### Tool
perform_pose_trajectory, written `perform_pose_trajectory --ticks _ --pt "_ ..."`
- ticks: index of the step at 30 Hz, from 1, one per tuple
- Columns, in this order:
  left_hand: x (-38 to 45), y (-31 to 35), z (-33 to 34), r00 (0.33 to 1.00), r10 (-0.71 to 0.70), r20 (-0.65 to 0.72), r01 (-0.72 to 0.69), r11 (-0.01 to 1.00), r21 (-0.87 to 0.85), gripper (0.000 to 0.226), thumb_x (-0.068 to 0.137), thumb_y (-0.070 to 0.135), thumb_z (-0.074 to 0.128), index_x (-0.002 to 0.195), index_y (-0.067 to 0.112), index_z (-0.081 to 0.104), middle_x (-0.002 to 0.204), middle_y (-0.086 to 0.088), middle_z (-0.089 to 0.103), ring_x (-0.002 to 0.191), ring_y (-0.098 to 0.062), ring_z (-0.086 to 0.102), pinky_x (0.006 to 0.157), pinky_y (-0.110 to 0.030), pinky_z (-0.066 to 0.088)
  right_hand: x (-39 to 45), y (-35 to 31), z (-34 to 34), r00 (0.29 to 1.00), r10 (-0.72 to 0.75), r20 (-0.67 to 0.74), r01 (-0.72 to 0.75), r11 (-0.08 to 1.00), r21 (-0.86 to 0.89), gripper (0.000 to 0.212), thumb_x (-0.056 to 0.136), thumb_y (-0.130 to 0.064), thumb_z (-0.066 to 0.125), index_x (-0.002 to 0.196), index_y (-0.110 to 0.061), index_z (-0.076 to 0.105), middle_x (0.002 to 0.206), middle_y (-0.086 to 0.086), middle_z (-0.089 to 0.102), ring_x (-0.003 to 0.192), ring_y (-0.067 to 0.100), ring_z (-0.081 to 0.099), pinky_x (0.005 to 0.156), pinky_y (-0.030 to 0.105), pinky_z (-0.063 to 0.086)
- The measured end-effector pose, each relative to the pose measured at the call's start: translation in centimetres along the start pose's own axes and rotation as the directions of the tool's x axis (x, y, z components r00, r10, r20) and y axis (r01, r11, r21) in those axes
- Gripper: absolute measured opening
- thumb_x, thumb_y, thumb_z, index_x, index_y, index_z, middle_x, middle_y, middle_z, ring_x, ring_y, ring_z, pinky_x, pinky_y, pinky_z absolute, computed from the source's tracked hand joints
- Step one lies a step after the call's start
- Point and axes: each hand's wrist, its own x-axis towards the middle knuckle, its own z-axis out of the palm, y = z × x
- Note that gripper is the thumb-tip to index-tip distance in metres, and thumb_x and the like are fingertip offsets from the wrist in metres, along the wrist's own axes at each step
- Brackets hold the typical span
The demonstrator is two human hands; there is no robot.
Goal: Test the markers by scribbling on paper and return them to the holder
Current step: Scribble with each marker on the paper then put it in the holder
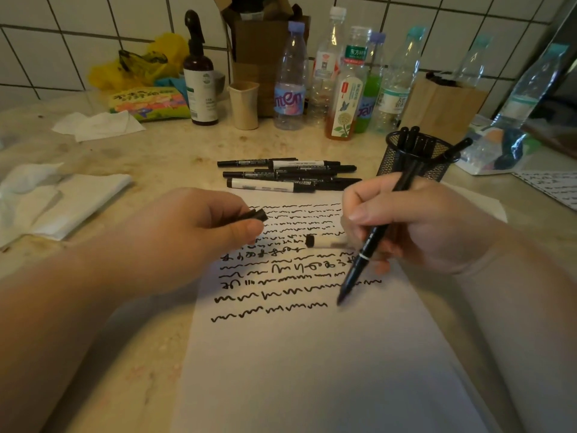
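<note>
A white sheet of paper [312, 364] lies on the counter, its upper half covered with black wavy scribbles. My right hand [415, 223] grips a black marker [371, 242] in a writing hold, its tip at the right end of the lowest scribble lines. My left hand [193, 235] pinches a black marker cap [257, 214] over the sheet's left edge. A second, white-barrelled marker [324, 241] pokes out from under my right hand. Several capped markers [287, 176] lie in a pile just beyond the paper. A black mesh holder [415, 157] with several markers inside stands behind my right hand.
Several plastic bottles [343, 76], a brown spray bottle [199, 76], a beige cup [243, 104] and a wooden block [443, 104] line the tiled wall. Crumpled tissues [50, 201] lie at left, a snack packet [150, 103] behind them. Another scribbled sheet [552, 185] sits at far right.
</note>
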Motion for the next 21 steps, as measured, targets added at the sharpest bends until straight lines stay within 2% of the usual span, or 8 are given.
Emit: perform_pose_trajectory --ticks 4,7,10,14,17,21 --pt "-0.07 0.20 0.47 1.000 -0.023 -0.003 0.023 0.971 0.238 0.031 0.078 0.061 0.051 0.079 0.033 0.064 0.063 0.009 0.063 0.052 -0.006 0.053 0.051 -0.026 0.040 0.16 0.11 0.28 0.996 0.036 -0.081 -0.047 0.990 -0.136 0.025 0.083 -0.013 0.054 0.060 -0.006 0.060 0.048 0.004 0.046 0.039 0.013 0.040 0.038 0.024 0.035" --pt "-0.01 0.24 0.53 1.000 -0.013 0.003 0.012 0.947 0.321 0.028 0.081 0.058 0.051 0.083 0.034 0.065 0.066 0.006 0.065 0.059 -0.007 0.057 0.056 -0.027 0.047 0.26 0.08 0.41 0.988 0.049 -0.150 -0.083 0.970 -0.230 0.028 0.089 -0.013 0.057 0.061 -0.007 0.061 0.048 0.001 0.046 0.041 0.010 0.041 0.039 0.022 0.030" --pt "-0.05 0.14 0.49 1.000 -0.007 0.002 0.006 0.941 0.338 0.029 0.080 0.060 0.050 0.086 0.036 0.065 0.068 0.010 0.065 0.060 -0.005 0.058 0.054 -0.025 0.046 0.24 -0.07 0.52 0.978 0.058 -0.201 -0.108 0.964 -0.243 0.030 0.093 -0.009 0.054 0.064 -0.004 0.060 0.046 0.001 0.044 0.041 0.011 0.038 0.039 0.021 0.025" --pt "0.02 0.08 0.58 1.000 -0.014 0.021 0.006 0.941 0.339 0.033 0.077 0.064 0.048 0.084 0.036 0.065 0.075 0.024 0.063 0.067 0.002 0.057 0.049 -0.021 0.038 0.30 0.01 0.71 0.977 0.066 -0.203 -0.117 0.961 -0.249 0.029 0.093 -0.010 0.054 0.065 -0.004 0.060 0.048 0.004 0.043 0.043 0.013 0.038 0.041 0.023 0.025" --pt "0.03 0.08 0.55 0.999 -0.018 0.036 0.004 0.940 0.340 0.044 0.070 0.070 0.044 0.085 0.036 0.067 0.070 0.014 0.066 0.065 0.000 0.058 0.052 -0.025 0.047 0.39 0.13 0.79 0.979 0.073 -0.191 -0.119 0.963 -0.243 0.030 0.094 -0.010 0.055 0.065 -0.005 0.061 0.051 0.004 0.044 0.045 0.013 0.040 0.042 0.025 0.026" --pt "0.03 0.07 0.55 0.999 -0.028 0.029 0.016 0.941 0.339 0.037 0.075 0.066 0.049 0.085 0.036 0.068 0.068 0.013 0.066 0.063 -0.002 0.058 0.052 -0.025 0.046 0.45 0.21 0.79 0.982 0.077 -0.172 -0.119 0.962 -0.247 0.032 0.094 -0.008 0.055 0.063 -0.008 0.062 0.054 0.006 0.045 0.046 0.013 0.041 0.042 0.025 0.028"
